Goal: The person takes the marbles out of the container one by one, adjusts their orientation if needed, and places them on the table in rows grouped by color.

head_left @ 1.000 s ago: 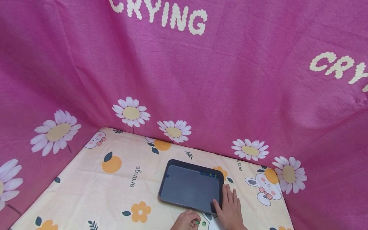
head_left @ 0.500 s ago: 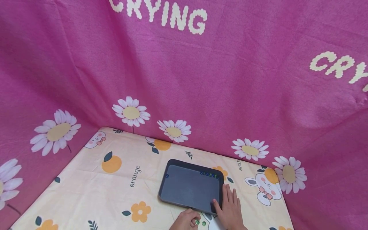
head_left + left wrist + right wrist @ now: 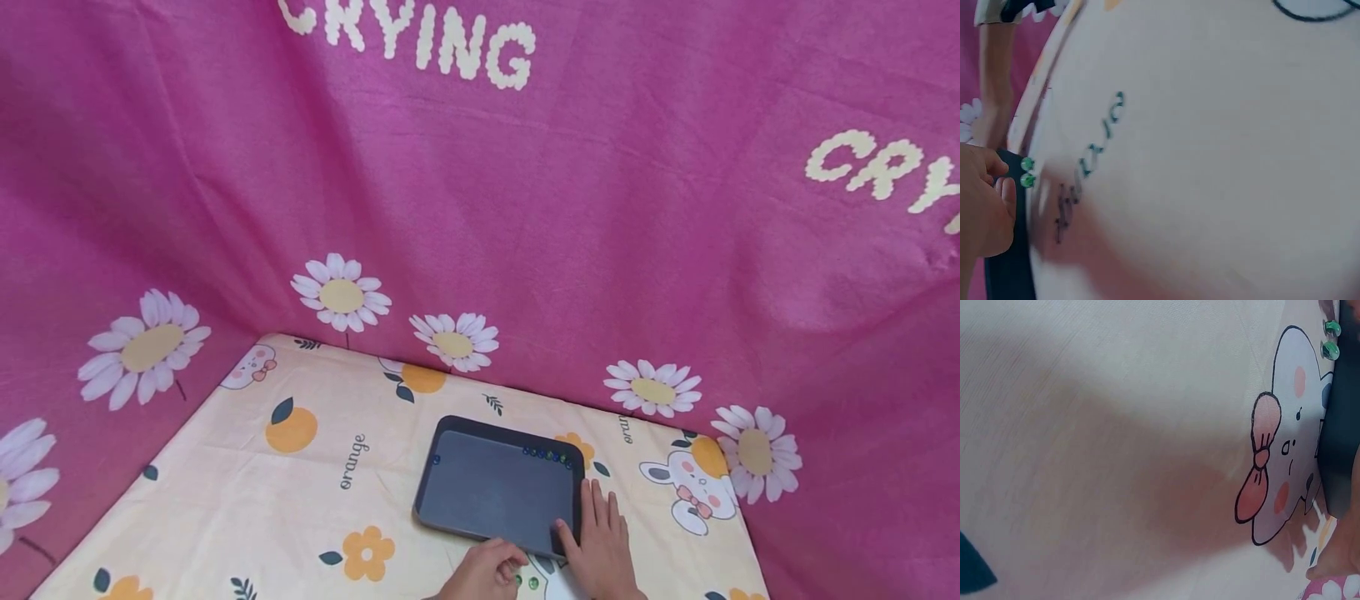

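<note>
Right hand [image 3: 602, 546] straight-fingered on tray [image 3: 495, 487], likely steadying it. Left hand [image 3: 480, 573] curled beside green marbles [image 3: 533, 583]; cannot tell grip's contents.

The tray [image 3: 495, 492] lies on the table [image 3: 225, 500], with the curtain [image 3: 525, 250] rising behind and to both sides. Inside the tray, a row of marbles [image 3: 550, 456] runs along the far wall toward the right corner; a lone marble [image 3: 437, 459] sits at the left wall. Two marbles [image 3: 533, 583] lie side by side on the table before the tray's near edge, between the left hand [image 3: 486, 571], just left of them, and the right hand [image 3: 602, 546], at the tray's right rim.
</note>
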`<state>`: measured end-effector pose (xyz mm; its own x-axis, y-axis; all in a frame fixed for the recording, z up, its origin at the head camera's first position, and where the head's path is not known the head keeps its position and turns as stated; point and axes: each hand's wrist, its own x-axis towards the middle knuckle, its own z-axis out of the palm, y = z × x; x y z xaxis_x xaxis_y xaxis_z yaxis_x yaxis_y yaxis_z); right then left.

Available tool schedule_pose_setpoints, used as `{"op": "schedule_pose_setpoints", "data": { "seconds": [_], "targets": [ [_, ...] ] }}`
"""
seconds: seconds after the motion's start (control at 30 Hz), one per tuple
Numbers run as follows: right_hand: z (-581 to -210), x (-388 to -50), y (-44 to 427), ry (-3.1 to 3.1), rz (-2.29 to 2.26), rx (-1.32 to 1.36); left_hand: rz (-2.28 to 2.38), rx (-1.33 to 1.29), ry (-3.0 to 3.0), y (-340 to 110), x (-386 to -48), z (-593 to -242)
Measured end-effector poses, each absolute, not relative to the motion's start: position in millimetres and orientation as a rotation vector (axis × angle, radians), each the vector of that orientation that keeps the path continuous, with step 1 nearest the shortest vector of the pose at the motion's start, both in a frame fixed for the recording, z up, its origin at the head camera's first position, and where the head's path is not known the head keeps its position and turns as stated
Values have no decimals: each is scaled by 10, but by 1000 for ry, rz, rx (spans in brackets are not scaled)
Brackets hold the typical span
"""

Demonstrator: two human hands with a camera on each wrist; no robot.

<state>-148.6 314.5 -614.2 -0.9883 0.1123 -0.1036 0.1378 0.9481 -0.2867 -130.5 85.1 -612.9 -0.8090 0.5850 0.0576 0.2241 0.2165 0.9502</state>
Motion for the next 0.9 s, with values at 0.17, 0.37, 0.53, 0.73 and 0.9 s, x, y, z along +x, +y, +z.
{"op": "schedule_pose_setpoints", "data": {
  "seconds": [0.17, 0.37, 0.53, 0.73, 0.9],
  "targets": [
    [-6142, -1494, 3161, 3036, -453, 189, 1724, 714, 2150, 918, -1389, -5944],
    [-6142, -1526, 3174, 3053, -450, 174, 1761, 652, 2180, 1007, -1586, -5791],
    [-6126, -1540, 3180, 3037, -461, 183, 1756, 608, 2186, 1092, -1763, -5781],
    [-6144, -1514, 3177, 3007, -458, 193, 1649, 517, 2232, 1196, -1882, -5917],
    [-6161, -1501, 3163, 3003, -469, 201, 1578, 526, 2350, 1301, -1980, -6010]
  ]
}}
